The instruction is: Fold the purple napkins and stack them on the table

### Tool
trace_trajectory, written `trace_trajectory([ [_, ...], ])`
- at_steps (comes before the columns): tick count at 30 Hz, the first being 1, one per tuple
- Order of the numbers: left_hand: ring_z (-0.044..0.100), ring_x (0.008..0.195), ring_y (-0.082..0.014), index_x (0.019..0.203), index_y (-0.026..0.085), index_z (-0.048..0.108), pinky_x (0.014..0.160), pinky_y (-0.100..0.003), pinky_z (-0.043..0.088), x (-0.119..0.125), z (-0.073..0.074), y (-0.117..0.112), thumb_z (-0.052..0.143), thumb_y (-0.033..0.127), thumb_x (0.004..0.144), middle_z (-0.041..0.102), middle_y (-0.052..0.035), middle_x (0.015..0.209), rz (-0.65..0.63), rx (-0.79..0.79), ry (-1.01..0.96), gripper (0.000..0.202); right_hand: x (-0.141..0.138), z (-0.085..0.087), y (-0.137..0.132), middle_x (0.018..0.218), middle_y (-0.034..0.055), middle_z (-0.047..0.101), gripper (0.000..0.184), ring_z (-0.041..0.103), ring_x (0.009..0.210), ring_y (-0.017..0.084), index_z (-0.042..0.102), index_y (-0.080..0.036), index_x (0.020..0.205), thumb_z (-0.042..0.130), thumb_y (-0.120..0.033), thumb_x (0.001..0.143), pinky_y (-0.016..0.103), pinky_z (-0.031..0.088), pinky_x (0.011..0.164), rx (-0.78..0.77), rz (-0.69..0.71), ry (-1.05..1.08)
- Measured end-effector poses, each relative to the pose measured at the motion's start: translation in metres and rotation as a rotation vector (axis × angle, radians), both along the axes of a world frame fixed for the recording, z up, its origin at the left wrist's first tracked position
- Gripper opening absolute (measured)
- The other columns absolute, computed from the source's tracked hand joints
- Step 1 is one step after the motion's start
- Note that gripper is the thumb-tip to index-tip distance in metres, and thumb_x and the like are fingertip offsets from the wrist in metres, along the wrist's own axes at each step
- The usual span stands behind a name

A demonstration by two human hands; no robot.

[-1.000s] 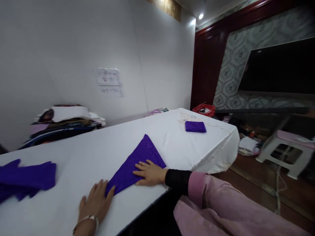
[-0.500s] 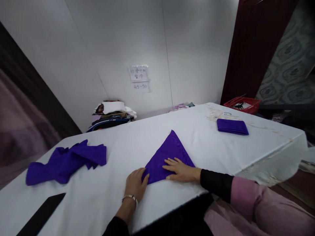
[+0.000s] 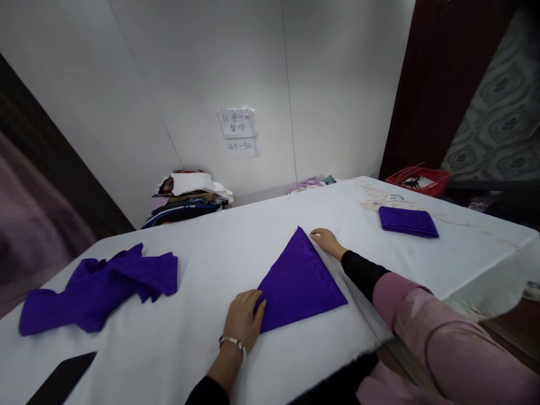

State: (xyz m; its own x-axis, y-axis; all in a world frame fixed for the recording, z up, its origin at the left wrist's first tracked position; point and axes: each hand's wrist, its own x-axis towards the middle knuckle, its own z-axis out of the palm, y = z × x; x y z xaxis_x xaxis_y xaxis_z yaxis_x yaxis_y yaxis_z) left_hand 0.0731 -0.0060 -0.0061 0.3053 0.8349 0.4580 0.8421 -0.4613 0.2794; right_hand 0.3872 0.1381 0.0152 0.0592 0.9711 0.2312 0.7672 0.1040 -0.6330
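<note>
In the head view, a purple cloth [image 3: 299, 284] is seen laid flat on the white-covered table [image 3: 211, 253], at its near side and between the two hands, folded into a three-cornered shape with one point turned toward the wall [image 3: 337, 101]. Its left corner is covered by the left hand [image 3: 242, 318], which is set palm down; the fingers are bent slightly and unclenched, with the thumb parted from them, and a sliver of purple is shown by the wrist, where a bracelet [image 3: 234, 344] is worn. The right hand [image 3: 328, 242] is held just right of the far point, with the fingers drawn together toward the thumb; whether the cloth's edge is grasped or touched by them cannot be told. A loose cloth [image 3: 101, 289], also purple, is heaped to the left, well apart from the hands, and a dark strip [image 3: 63, 379] is seen nearer the front. A folded packet [image 3: 408, 221] of purple fabric is placed to the right, beyond the right hand. Behind the table, a pile [image 3: 188, 199] of fabrics is stacked at the left and a red basket [image 3: 439, 183] is set at the right.
</note>
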Motion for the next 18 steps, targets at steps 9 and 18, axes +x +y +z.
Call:
trace_trajectory([
  [9, 0.061, 0.089, -0.0196, 0.098, 0.02, 0.063, 0.08, -0.038, 0.05, -0.003, -0.001, 0.001, 0.048, 0.03, 0.084, 0.068, -0.0044, 0.093, -0.003, -0.05, 0.016, 0.023, -0.024, -0.014, 0.04, 0.113, 0.0086, 0.062, 0.025, 0.043, 0.122, 0.026, 0.07, -0.019, 0.084, 0.052, -0.036, 0.083, 0.032, 0.032, 0.097, -0.024, -0.1, -0.094],
  [18, 0.061, 0.081, -0.0179, 0.104, 0.02, 0.06, 0.075, -0.036, 0.05, -0.005, -0.002, 0.001, 0.048, 0.03, 0.084, 0.065, -0.004, 0.09, 0.01, -0.154, -0.011, 0.026, -0.024, -0.028, 0.054, 0.117, 0.008, 0.06, 0.03, 0.04, 0.124, 0.026, 0.069, -0.02, 0.08, 0.048, -0.039, 0.086, 0.037, 0.026, 0.101, -0.049, -0.116, -0.122],
])
